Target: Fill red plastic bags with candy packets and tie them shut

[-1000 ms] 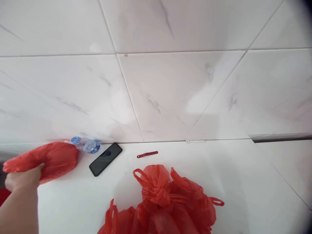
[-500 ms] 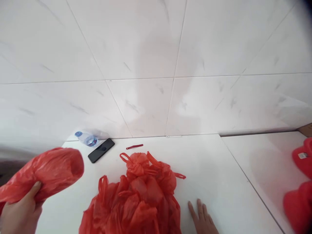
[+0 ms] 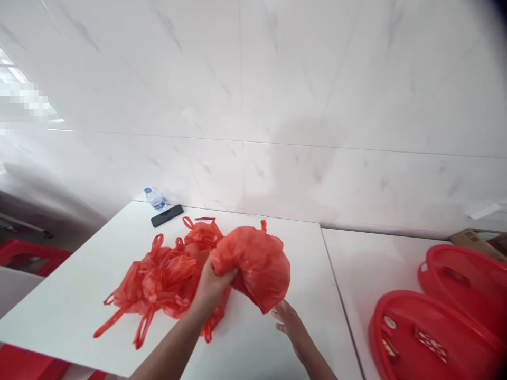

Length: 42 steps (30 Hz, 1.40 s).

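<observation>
My left hand [image 3: 214, 282] is closed around one end of a bunched red plastic bag [image 3: 257, 261], held up over the white table [image 3: 91, 264]. The bag's far end puffs out and droops to the right. Just below that end is my right hand [image 3: 290, 321], its fingers apart and the fingertips at the bag's lower edge; whether they touch it I cannot tell. Behind and left of my left hand lies a heap of red plastic bags [image 3: 158, 279] with loop handles sticking out, partly hidden by my forearm.
Along the tiled wall [image 3: 198, 95] lie a plastic bottle [image 3: 155, 199], a black phone [image 3: 167, 216] and a thin red strip [image 3: 205, 218]. Two red tubs [image 3: 374, 332] with small items stand on the right-hand table, a cardboard box [image 3: 471, 240] behind. Red stools [image 3: 59, 258] are at left.
My left hand has carried the red bag from the far left to the middle. My right hand has risen off the table towards it. The view has shifted, showing more of both sides.
</observation>
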Each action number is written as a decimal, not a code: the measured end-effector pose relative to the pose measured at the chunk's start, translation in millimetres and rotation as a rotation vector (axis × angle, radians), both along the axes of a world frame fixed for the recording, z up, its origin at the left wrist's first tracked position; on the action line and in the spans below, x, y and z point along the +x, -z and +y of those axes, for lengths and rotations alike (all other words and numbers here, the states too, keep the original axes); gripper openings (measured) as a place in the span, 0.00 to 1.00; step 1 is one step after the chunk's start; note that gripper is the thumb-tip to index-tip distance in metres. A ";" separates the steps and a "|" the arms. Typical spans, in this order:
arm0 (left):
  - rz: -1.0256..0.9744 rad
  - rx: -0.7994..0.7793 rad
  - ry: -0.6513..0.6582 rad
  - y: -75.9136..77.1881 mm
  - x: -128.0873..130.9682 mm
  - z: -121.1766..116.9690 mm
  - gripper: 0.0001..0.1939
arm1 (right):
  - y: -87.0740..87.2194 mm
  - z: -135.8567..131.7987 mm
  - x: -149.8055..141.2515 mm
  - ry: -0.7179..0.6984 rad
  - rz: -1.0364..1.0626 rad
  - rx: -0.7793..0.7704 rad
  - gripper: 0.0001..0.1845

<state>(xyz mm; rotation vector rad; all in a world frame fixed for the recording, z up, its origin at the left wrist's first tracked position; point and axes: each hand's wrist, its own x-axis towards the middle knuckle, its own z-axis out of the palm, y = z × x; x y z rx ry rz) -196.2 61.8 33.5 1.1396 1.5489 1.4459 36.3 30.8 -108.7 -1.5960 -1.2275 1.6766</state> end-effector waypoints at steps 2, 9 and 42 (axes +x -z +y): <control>0.189 0.050 0.051 20.5 52.5 -14.4 0.13 | -11.7 -12.2 37.8 0.138 0.122 -0.092 0.39; 0.957 -0.032 0.676 87.9 143.4 -66.0 0.35 | -31.8 -61.8 135.1 0.373 0.045 0.001 0.32; 0.824 -0.182 0.495 105.0 190.9 -27.2 0.08 | -54.0 -3.9 131.1 -0.037 -0.461 0.402 0.08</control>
